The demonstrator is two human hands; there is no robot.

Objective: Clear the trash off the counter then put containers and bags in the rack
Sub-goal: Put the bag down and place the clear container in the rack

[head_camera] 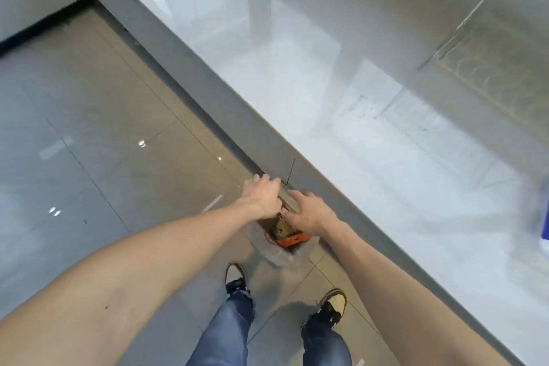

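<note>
We grip a flat cardboard piece (288,201) between both hands: left hand (263,194) fingers curled over its far edge, right hand (309,211) clasping its near side. Under our fingers, the trash bin (282,242), holding boxes.

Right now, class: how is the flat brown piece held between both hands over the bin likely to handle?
The flat brown piece looks like thin cardboard: probably light, stiff, yet bendable. The left hand and right hand grip it at opposite sides, so it may fold if pushed into the bin. Blur hides its surface.
</note>
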